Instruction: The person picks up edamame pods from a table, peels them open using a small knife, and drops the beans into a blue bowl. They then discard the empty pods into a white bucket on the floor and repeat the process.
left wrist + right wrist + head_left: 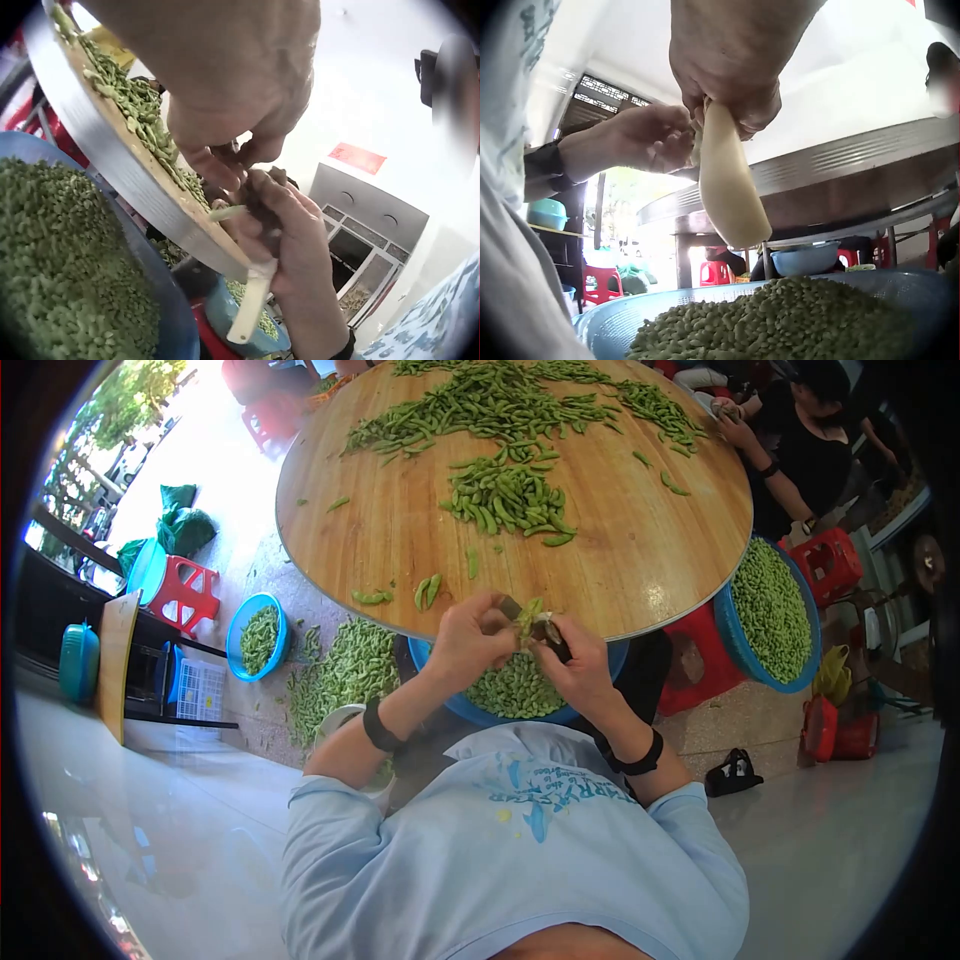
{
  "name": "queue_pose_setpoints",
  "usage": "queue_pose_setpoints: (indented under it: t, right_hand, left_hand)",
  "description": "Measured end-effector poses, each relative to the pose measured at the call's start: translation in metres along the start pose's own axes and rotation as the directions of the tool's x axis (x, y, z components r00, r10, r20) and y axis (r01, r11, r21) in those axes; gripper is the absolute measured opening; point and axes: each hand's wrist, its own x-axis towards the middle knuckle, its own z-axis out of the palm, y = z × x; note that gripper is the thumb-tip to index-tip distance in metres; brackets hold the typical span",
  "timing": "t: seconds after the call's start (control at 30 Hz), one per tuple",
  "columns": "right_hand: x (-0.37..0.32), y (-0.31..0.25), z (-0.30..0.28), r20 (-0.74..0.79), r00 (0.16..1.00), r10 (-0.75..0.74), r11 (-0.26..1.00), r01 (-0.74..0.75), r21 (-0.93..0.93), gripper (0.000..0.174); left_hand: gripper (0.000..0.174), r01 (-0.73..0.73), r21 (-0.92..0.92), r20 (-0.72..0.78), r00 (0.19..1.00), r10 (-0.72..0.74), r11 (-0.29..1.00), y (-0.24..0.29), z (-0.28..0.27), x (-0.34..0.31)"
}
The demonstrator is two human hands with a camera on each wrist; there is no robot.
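Above the table's near edge, my left hand (472, 640) pinches a green soybean pod (530, 616) between thumb and fingers. My right hand (583, 672) grips a tool with a cream handle (731, 184), which looks like a small knife; the handle hangs below the fist, and its working end is mostly hidden between the fingers. The fingertips of both hands meet around the pod. Directly under them, a blue basin (615, 319) holds shelled green soybeans (515, 690). A small heap of pods (508, 495) lies on the round wooden table (640, 550) in front of me.
More pods (480, 405) are piled across the table's far side. A second basin of shelled beans (768, 615) stands to the right by red stools (830, 563). At left are a blue bowl of pods (260, 640) and husks (350, 670) on the floor. Another person (800, 440) sits at the far right.
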Motion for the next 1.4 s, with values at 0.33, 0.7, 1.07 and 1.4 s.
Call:
queue_pose_setpoints:
  t: [0.33, 0.7, 1.07, 1.4]
  right_hand:
    - [0.001, 0.011, -0.008, 0.082, 0.992, 0.097, 0.988, -0.106, 0.116, 0.017]
    - [-0.013, 0.008, -0.002, 0.246, 0.968, 0.046, 0.997, -0.059, 0.046, 0.017]
    - [-0.008, 0.015, -0.01, 0.117, 0.979, 0.165, 0.975, -0.18, 0.129, 0.012]
    - [0.015, 0.035, -0.018, 0.062, 0.838, 0.542, 0.591, -0.432, 0.681, 0.017]
  left_hand:
    - [0.026, 0.062, -0.258, 0.065, 0.997, -0.047, 0.964, -0.012, 0.015, 0.005]
    - [0.031, -0.292, 0.948, 0.193, 0.844, 0.499, 0.126, -0.007, -0.028, 0.055]
    - [0.022, -0.427, 0.903, 0.408, 0.813, 0.416, -0.05, -0.029, -0.094, 0.055]
    - [0.014, -0.293, 0.947, 0.162, 0.789, 0.593, 0.131, 0.008, -0.103, 0.094]
